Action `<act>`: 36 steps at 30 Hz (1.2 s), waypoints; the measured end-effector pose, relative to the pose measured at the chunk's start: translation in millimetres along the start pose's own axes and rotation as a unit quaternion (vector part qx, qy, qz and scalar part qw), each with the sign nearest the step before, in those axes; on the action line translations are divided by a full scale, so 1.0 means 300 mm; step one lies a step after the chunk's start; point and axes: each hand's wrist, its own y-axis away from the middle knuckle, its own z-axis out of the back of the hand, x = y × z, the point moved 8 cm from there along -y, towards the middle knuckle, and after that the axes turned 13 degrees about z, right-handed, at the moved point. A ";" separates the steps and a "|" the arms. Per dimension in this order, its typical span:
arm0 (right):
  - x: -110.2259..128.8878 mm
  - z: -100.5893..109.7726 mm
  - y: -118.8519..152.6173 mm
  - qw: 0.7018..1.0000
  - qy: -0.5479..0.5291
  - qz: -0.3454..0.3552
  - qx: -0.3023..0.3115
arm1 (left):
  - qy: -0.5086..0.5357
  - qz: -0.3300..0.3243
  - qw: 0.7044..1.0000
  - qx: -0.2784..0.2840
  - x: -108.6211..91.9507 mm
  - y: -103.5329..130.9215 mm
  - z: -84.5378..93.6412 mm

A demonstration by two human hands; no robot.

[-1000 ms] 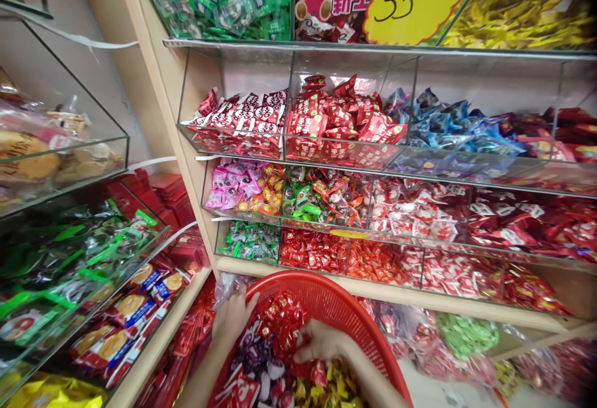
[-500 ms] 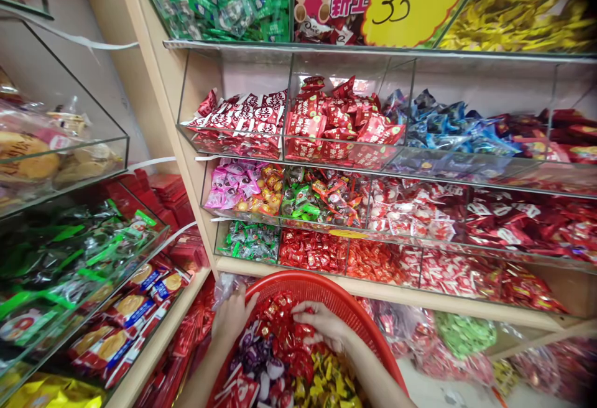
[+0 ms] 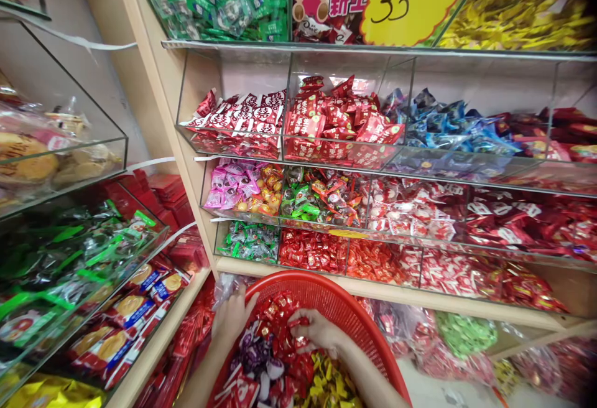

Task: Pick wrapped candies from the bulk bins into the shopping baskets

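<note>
A red plastic basket (image 3: pixel 368 308) at the bottom centre holds wrapped sweets in groups: red-wrapped candies (image 3: pixel 280 308), purple-wrapped candies (image 3: pixel 254 355) and yellow-wrapped candies (image 3: pixel 333 380). My right hand (image 3: pixel 319 331) is inside the basket, its fingers curled round some of the red-wrapped candies, partly hiding them. At the basket's left rim, my left hand (image 3: pixel 229 319) has its fingers closed on a crumpled clear plastic bag (image 3: pixel 227 286), the thumb pointing toward the basket. Most of the bag is hidden behind that hand.
Glass-fronted shelves (image 3: pixel 345 165) of sorted sweets rise directly behind the basket. On the left, another shelf holds packaged biscuits (image 3: pixel 133 308) and green-edged packets (image 3: pixel 69 252). Bagged sweets (image 3: pixel 466 333) lie beneath the shelf at right. A yellow price sign (image 3: pixel 413 0) reads 35.
My right hand has shifted slightly left and down over the red-wrapped candies, and its fingers have curled in more. My left hand stays in place at the rim.
</note>
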 end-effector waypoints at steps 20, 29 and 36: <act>0.002 -0.078 0.018 0.990 0.070 0.009 0.125 | -0.001 -0.009 1.000 -0.017 0.004 -0.008 -0.011; -0.006 -0.086 0.028 0.986 0.076 -0.018 0.146 | 0.005 0.000 1.000 0.002 0.010 -0.017 -0.026; 0.005 -0.096 0.031 0.986 0.035 -0.002 0.165 | 0.002 -0.002 1.000 -0.010 0.009 -0.017 -0.029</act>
